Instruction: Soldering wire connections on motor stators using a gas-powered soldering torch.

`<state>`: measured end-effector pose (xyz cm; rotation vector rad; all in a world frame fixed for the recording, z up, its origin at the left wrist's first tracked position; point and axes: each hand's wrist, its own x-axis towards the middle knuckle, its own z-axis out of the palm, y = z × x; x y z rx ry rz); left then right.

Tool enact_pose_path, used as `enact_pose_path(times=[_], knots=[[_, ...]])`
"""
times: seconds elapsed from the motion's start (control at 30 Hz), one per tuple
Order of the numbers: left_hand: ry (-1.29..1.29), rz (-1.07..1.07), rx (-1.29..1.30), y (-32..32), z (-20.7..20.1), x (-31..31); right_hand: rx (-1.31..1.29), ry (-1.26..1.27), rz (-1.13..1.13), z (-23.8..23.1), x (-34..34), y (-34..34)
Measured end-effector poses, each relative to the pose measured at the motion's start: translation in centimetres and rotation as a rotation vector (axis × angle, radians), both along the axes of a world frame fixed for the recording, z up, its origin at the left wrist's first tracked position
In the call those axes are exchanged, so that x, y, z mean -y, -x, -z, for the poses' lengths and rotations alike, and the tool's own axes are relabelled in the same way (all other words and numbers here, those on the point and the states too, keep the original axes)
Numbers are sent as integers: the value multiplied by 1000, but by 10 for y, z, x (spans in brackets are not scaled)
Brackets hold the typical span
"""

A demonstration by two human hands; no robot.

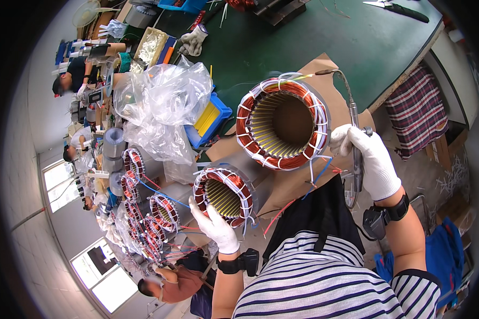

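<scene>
While the right hand, white-gloved, is closed round a metal tool with a thin bent neck, the tool's dark tip lies at 1 o'clock of the large copper ring; contact there is too small to tell.

Large copper ring: open bore toward the viewer, white ties round its rim, brown sheet beneath.
Small copper ring: at 7 o'clock of the large one. Left hand, white-gloved, touches its lower rim at 7 o'clock; grip firm or merely resting, cannot tell.

Step in hand, as judged: tool work at the large ring's upper edge. Next move, as judged: calls for a steady tip, kept off the ties.

Surface, reckoned from the large ring: green worktop; blue tray with yellow strips, 9 o'clock; clear plastic bag, between 9 and 10; spare glove, between 10 and 11; black-handled cutter, between 1 and 2.

Room: checked cloth, 3 o'clock; further wound rings, 8 o'clock; bright window, between 7 and 8; seated co-worker, 7 o'clock.
</scene>
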<state>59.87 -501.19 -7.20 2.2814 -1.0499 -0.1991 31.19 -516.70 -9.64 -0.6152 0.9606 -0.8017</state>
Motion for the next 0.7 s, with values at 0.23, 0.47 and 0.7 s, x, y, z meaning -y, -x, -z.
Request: enact_pose_path(times=[0.23,0.47,0.7], knots=[[6,-13,-6,2,-1,2,17,23,37,1,-3,-1],[13,-20,-34,0,0,1,-22,15,27,-2,-1,-1],[8,-16,-38,-1,0,0,-68,17,-9,-2,-1,-1]])
